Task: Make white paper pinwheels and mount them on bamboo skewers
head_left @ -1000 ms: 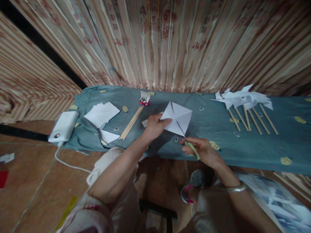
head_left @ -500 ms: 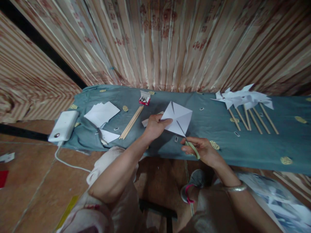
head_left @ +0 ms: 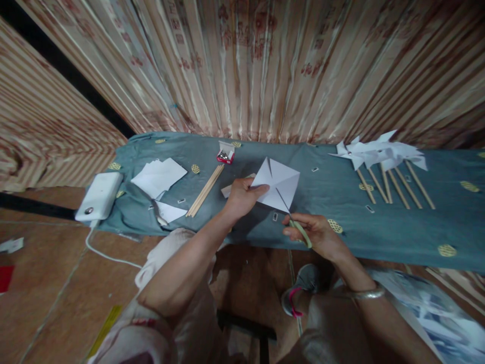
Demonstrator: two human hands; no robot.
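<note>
A white square of paper (head_left: 283, 177) with diagonal creases is pinched at its left corner by my left hand (head_left: 244, 196), thumb on top. One slit shows at its upper corner. My right hand (head_left: 312, 233) grips scissors with light green handles (head_left: 302, 233); their blades lie along the crease at the paper's lower corner, pointing toward its middle. Partly hidden behind my left hand, a pale flat piece (head_left: 227, 191) rests on the cloth. Several thin wooden sticks (head_left: 204, 192) lie left of that hand, below a small red box (head_left: 226, 153) of shiny metal pins.
Several paper pinwheels (head_left: 382, 154) on sticks lie at the right of the cloth-covered table (head_left: 409, 230). White paper sheets (head_left: 157, 177) and a dark-handled tool (head_left: 155, 210) lie at the left. A white power bank (head_left: 99, 197) with a cable (head_left: 109, 259) sits at the left edge.
Almost nothing differs. Both hands, the paper and the scissors hold practically the same position, with only a very slight shift of the view.
</note>
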